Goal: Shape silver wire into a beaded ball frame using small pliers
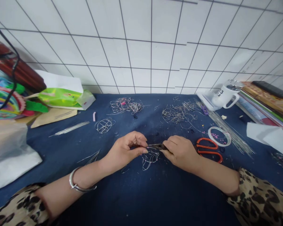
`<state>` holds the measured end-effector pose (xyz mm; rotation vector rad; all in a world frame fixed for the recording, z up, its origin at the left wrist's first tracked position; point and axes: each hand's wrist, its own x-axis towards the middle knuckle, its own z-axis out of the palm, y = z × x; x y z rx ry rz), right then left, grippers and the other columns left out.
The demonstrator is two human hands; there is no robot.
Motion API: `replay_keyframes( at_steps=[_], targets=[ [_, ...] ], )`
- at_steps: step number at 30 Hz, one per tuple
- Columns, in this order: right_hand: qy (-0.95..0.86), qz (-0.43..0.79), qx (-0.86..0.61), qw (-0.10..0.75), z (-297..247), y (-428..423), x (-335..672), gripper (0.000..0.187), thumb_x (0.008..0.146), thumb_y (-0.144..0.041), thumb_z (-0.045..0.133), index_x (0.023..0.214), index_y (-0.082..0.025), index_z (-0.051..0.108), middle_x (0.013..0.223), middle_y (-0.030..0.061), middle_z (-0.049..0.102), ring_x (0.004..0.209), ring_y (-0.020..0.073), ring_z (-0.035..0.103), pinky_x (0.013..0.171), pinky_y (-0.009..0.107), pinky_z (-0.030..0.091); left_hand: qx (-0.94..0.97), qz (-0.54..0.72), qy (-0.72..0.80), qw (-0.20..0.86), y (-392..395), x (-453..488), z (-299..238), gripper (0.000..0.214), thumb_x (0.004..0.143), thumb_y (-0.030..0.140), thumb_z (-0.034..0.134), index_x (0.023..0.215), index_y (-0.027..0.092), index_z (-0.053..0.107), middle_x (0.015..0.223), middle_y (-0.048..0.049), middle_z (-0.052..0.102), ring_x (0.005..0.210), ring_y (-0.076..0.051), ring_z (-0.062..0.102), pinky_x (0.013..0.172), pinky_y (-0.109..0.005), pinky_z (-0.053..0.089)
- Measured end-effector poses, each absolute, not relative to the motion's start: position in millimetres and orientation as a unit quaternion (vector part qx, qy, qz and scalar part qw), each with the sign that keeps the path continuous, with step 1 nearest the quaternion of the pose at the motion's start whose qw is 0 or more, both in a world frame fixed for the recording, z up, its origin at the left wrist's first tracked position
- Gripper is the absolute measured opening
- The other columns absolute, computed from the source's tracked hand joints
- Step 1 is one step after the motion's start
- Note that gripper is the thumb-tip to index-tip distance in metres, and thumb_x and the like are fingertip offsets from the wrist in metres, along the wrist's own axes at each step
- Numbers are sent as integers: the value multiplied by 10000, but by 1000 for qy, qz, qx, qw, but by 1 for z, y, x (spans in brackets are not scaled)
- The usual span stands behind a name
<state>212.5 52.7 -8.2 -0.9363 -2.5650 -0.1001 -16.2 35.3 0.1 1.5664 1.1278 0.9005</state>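
My left hand (126,149) pinches the end of a thin silvery wire between thumb and fingertips. In my right hand (182,153) is a pair of dark pliers (159,146), whose jaws point left and meet the wire by my left fingertips. A bent wire piece (150,160) with several loops lies just below the jaws; whether it joins the pinched wire, I cannot tell. Right of my right hand are orange-handled scissors (211,153), their blades out of sight.
Tangled wire pieces (126,106) lie at the back, with another heap (179,112) to the right. A round wire shape (105,125) sits nearer. Straight wires (231,133) run beside a white ring-shaped dish (219,137) holding pink beads. A white mug (227,94) stands by stacked books (266,103).
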Motion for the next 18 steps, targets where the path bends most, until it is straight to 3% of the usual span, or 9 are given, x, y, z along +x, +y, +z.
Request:
replay_keyframes(
  at_steps=[12, 18],
  targets=[
    [-909, 18, -357, 215, -11, 52, 212, 257, 874, -329, 438, 779, -151, 599, 705, 37, 561, 682, 135, 494, 651, 256, 394, 677, 344, 460, 460, 37, -18, 0, 116, 759, 215, 619, 832, 147, 561, 748, -8, 574, 669, -109, 530, 614, -226, 448],
    [-897, 81, -378, 217, -10, 51, 210, 256, 873, -336, 448, 764, -153, 589, 697, 23, 558, 659, 113, 497, 636, 229, 386, 680, 332, 457, 467, 38, -20, 0, 150, 792, 268, 593, 873, 145, 622, 808, -38, 611, 729, -139, 545, 679, -267, 457]
  ],
)
